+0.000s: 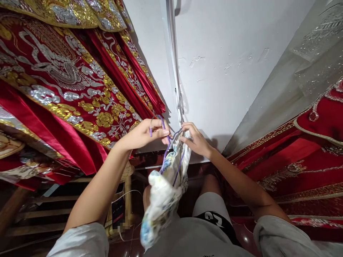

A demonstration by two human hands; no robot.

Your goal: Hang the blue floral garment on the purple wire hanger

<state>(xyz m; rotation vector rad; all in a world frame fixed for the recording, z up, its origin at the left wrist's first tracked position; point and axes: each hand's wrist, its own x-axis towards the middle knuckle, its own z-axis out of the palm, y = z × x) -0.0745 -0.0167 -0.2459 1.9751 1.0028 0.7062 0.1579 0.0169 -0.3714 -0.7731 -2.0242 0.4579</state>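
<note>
My left hand (146, 134) is closed in a pinch on the hook end of a purple wire hanger (166, 151), raised in front of me. My right hand (195, 139) is closed on the top edge of a white garment with a blue and yellow print (164, 192), right beside the hanger's neck. The purple wire runs down inside the cloth, which hangs bunched below both hands. The two hands are close together, just under a white vertical wall strip (175, 71).
Red garments with gold and silver embroidery (66, 82) hang close on the left. More red embroidered cloth (308, 157) hangs on the right. A white wall (227, 64) is ahead. A wooden stool and shelf (123, 203) stand low on the left. My knees in grey shorts (211, 207) are below.
</note>
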